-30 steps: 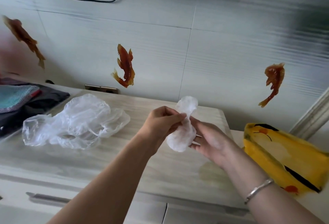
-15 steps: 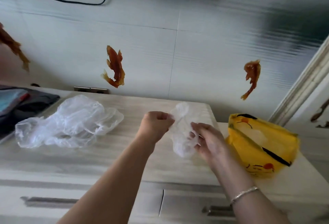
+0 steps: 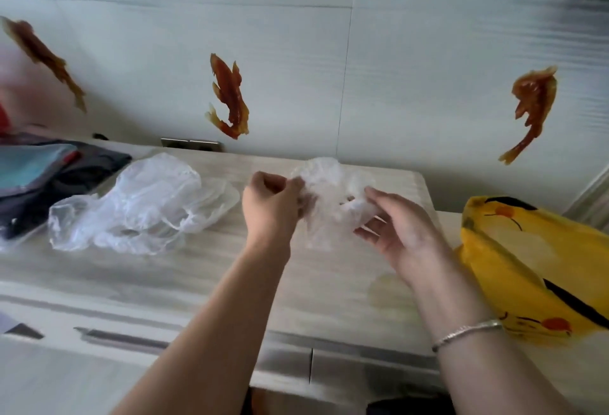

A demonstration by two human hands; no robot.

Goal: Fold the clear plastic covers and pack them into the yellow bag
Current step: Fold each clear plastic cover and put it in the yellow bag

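A crumpled clear plastic cover (image 3: 326, 197) hangs in the air between my two hands above the pale wooden cabinet top (image 3: 197, 269). My left hand (image 3: 273, 203) grips its left edge in a fist. My right hand (image 3: 398, 226) pinches its right side between thumb and fingers, palm turned up. A loose pile of more clear plastic covers (image 3: 141, 207) lies on the cabinet top to the left. The yellow bag (image 3: 534, 266) with black and red markings lies on its side at the right, just beyond my right wrist.
Folded dark and teal cloth (image 3: 43, 177) sits at the far left of the cabinet top. A wall with orange fish stickers (image 3: 229, 98) stands close behind. Drawer handles (image 3: 122, 337) run along the cabinet front below.
The rolled-up cover has been pulled apart and now spreads wider between my hands. My hands have moved apart. The camera view has swung right, then back left.
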